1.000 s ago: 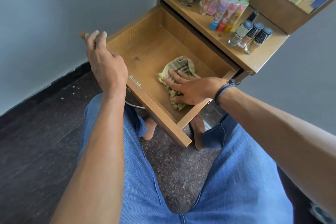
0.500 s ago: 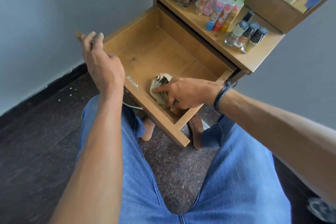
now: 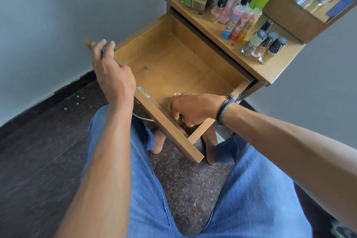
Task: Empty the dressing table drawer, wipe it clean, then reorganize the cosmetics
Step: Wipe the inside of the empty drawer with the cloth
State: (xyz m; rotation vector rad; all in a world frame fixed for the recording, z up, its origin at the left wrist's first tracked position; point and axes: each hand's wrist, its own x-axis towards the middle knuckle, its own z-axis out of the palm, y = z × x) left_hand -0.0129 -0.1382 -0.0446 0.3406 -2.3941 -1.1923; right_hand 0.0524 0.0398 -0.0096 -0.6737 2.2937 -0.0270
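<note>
In front corner of drawer | clutched soft, limp cloth bunched in right hand | gripped its rim with left hand

Left hand raised, right hand lower (fingers curled).

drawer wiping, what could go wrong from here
1. The drawer is pulled far out, and the right hand works the cloth into its front corner. Pressing down there may tilt or strain it, though the left hand grips its front edge.
2. Small bottles stand near the edge of the table top just above. A jolt could topple them into the drawer.
</note>
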